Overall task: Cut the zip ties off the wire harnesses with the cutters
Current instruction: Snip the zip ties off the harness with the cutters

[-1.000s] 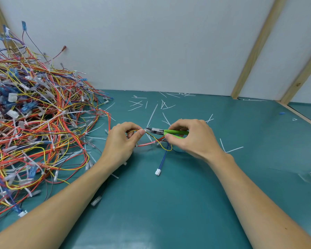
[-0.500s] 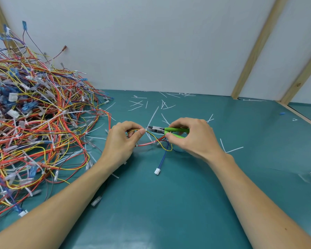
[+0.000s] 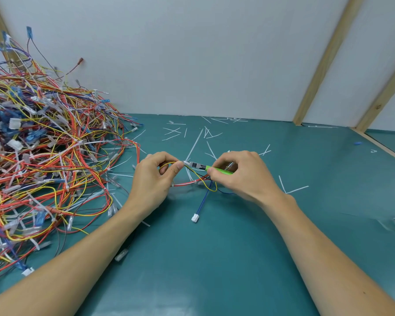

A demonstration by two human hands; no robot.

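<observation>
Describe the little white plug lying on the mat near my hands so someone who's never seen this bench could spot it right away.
Start at the green mat and find the two hands in its middle, the right hand holding green cutters. Just nearer than them, between the forearms, lies the white plug. Unlike the plugs in the wire pile to the left, it lies alone on bare mat, ending a blue wire.

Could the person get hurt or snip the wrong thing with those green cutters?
Maybe. The cutters in the right hand point their tip right at the left hand's fingertips, so a slip could nick skin. The left hand pinches thin wires of the harness right at that tip, so a wire could be cut instead of a zip tie. Cut ties litter the mat, and a fresh piece might flick off.
</observation>
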